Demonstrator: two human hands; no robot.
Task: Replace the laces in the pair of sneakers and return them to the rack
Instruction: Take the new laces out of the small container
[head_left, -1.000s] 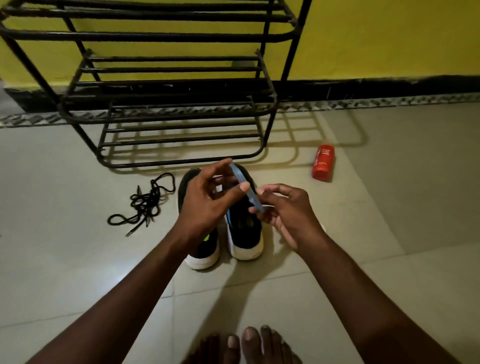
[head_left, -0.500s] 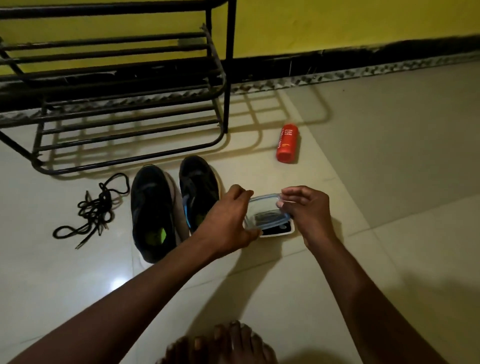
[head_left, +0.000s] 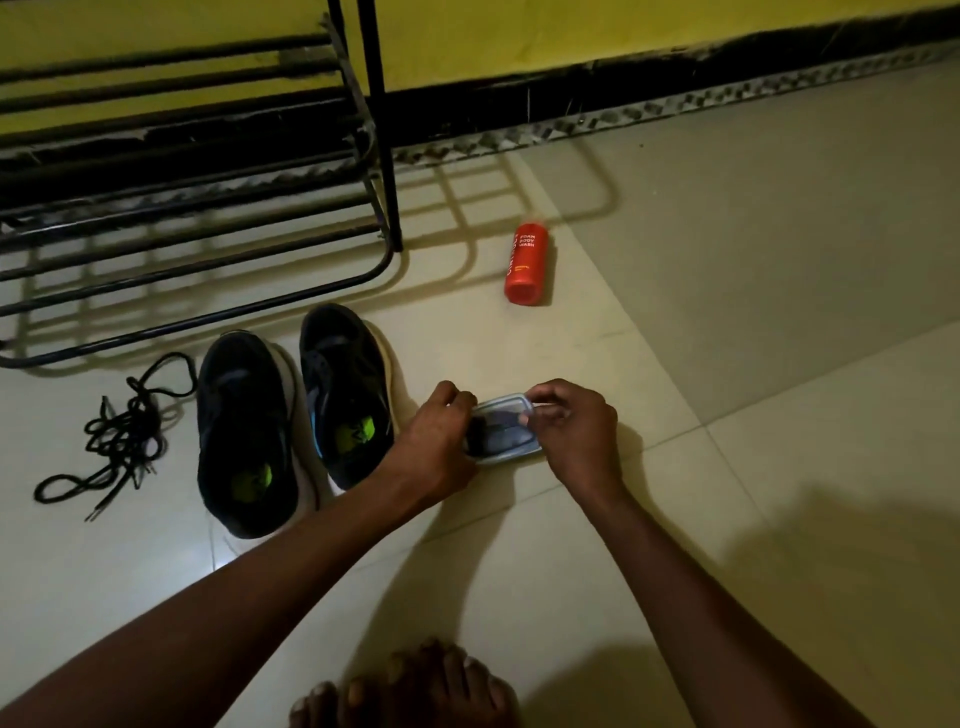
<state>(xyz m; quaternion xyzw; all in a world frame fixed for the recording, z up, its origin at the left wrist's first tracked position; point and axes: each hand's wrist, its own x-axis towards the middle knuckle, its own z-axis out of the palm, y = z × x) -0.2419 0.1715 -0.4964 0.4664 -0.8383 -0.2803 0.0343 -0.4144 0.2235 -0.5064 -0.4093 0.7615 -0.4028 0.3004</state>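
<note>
Two black sneakers without laces stand side by side on the floor: the left sneaker (head_left: 244, 436) and the right sneaker (head_left: 345, 395). A heap of black laces (head_left: 119, 436) lies to their left. To the right of the shoes sits a small clear plastic box (head_left: 506, 447) with a bluish lid and something dark inside. My left hand (head_left: 436, 441) grips its left end. My right hand (head_left: 566, 431) holds the lid's right side with curled fingers. The black metal shoe rack (head_left: 208, 208) stands behind the shoes.
A red body-wash bottle (head_left: 527, 265) lies on the tiles right of the rack. The yellow wall with a dark skirting (head_left: 675, 67) runs along the back. My bare feet (head_left: 405, 686) are at the bottom edge. Open floor stretches to the right.
The lid was held up in both hands over the shoes; both hands have moved right and down, and the lid now lies on the box on the floor. The view has swung right.
</note>
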